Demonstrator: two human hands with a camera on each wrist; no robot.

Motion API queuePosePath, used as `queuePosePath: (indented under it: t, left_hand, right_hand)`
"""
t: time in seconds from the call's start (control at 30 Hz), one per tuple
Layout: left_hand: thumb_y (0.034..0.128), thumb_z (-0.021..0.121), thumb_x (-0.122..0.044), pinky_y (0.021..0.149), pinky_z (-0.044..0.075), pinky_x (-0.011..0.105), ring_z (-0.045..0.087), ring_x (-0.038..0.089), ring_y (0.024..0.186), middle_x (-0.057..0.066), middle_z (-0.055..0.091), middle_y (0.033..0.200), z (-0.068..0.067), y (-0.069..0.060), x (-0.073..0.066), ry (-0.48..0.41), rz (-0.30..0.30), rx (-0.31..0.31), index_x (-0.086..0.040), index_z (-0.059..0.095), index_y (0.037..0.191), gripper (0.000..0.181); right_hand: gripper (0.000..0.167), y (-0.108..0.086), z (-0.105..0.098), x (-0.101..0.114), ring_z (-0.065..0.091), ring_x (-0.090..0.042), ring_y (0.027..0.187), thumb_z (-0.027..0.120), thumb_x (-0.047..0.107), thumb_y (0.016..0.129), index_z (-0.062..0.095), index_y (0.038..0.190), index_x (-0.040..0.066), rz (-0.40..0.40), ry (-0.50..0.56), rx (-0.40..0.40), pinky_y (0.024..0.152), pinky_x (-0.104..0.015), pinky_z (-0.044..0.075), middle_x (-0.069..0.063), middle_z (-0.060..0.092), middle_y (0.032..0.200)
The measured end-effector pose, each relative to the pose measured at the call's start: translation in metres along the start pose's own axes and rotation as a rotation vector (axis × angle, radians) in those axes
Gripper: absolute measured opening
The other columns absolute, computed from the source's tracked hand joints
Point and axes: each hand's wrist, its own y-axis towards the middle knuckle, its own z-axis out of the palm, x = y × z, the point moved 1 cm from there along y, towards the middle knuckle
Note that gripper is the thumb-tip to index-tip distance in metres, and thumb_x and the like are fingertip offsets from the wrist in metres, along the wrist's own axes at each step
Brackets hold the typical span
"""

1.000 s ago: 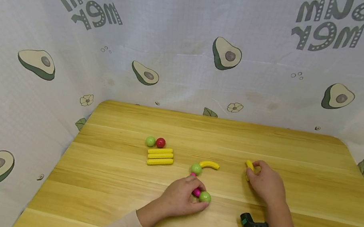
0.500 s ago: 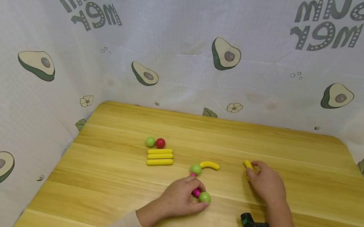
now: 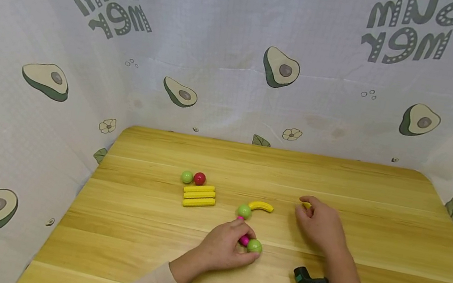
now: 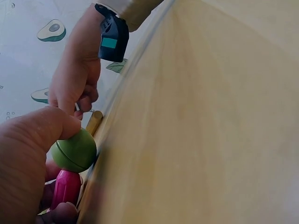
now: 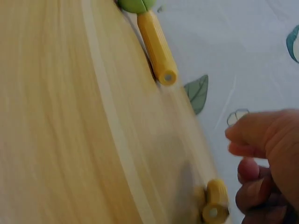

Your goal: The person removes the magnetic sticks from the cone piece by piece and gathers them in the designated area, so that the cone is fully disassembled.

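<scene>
My left hand (image 3: 226,246) curls around a magenta stick (image 3: 244,240), its thumb against the green ball (image 3: 255,246) at the near end. The left wrist view shows that thumb on the green ball (image 4: 74,150) and fingertips at the magenta stick (image 4: 66,189). At the far end is another green ball (image 3: 244,211), which a curved yellow stick (image 3: 261,206) meets. My right hand (image 3: 322,227) hovers with bent fingers and a gap between thumb and index. Below it, a short-looking yellow piece (image 5: 216,200) lies on the table, partly hidden in the head view.
On the left of the wooden table (image 3: 137,237) lie three parallel yellow sticks (image 3: 199,196), with a loose green ball (image 3: 187,177) and a red ball (image 3: 199,178) just behind them. A printed cloth (image 3: 231,61) hangs behind the table.
My right hand has let go of the yellow piece and shifted slightly left over it. The left hand and the pieces by it have kept their places.
</scene>
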Motion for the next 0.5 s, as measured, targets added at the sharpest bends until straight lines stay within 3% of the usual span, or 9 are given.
queuePosePath:
  t: [0.17, 0.23, 0.33, 0.4, 0.5]
  left_hand:
    - [0.0910, 0.072, -0.046, 0.104, 0.049, 0.025, 0.064, 0.000, 0.103, -0.014, 0.065, 0.095, 0.000, 0.001, 0.000, -0.001, -0.004, 0.011, -0.022, 0.068, 0.109, 0.030]
    - [0.0908, 0.072, -0.045, 0.097, 0.051, 0.021, 0.062, -0.002, 0.098, -0.014, 0.064, 0.094, -0.001, 0.001, 0.000, -0.001, 0.005, 0.014, -0.022, 0.067, 0.108, 0.029]
    - [0.0905, 0.072, -0.043, 0.087, 0.049, 0.015, 0.057, -0.005, 0.089, -0.014, 0.062, 0.093, -0.002, 0.000, 0.001, -0.004, 0.025, 0.018, -0.022, 0.067, 0.106, 0.026]
    - [0.0904, 0.072, -0.042, 0.080, 0.045, 0.011, 0.054, -0.005, 0.085, -0.014, 0.061, 0.093, -0.003, 0.000, 0.001, -0.011, 0.034, 0.025, -0.022, 0.067, 0.104, 0.025]
    - [0.0912, 0.071, -0.043, 0.079, 0.043, 0.009, 0.053, -0.005, 0.085, -0.014, 0.060, 0.094, -0.003, 0.000, 0.001, -0.019, 0.039, 0.036, -0.023, 0.067, 0.102, 0.023]
  right_hand:
    - [0.033, -0.003, 0.013, 0.022, 0.060, -0.023, 0.077, 0.065, 0.021, 0.096, 0.068, 0.125, 0.004, -0.129, 0.008, -0.033, 0.069, -0.038, 0.051, -0.008, 0.067, 0.092]
    - [0.033, -0.006, 0.019, 0.028, 0.066, -0.030, 0.095, 0.066, 0.020, 0.095, 0.069, 0.125, 0.005, -0.171, 0.005, -0.015, 0.082, -0.047, 0.055, -0.013, 0.068, 0.108]
    - [0.034, -0.008, 0.027, 0.033, 0.065, -0.037, 0.115, 0.067, 0.018, 0.094, 0.069, 0.126, 0.006, -0.214, 0.003, 0.043, 0.097, -0.057, 0.052, -0.016, 0.067, 0.122]
    - [0.034, -0.008, 0.031, 0.034, 0.064, -0.037, 0.117, 0.067, 0.017, 0.093, 0.069, 0.126, 0.006, -0.235, -0.003, 0.071, 0.099, -0.057, 0.051, -0.016, 0.068, 0.122]
    - [0.034, -0.008, 0.034, 0.035, 0.067, -0.034, 0.110, 0.071, 0.017, 0.092, 0.069, 0.124, 0.006, -0.250, -0.022, 0.073, 0.096, -0.054, 0.053, -0.014, 0.070, 0.116]
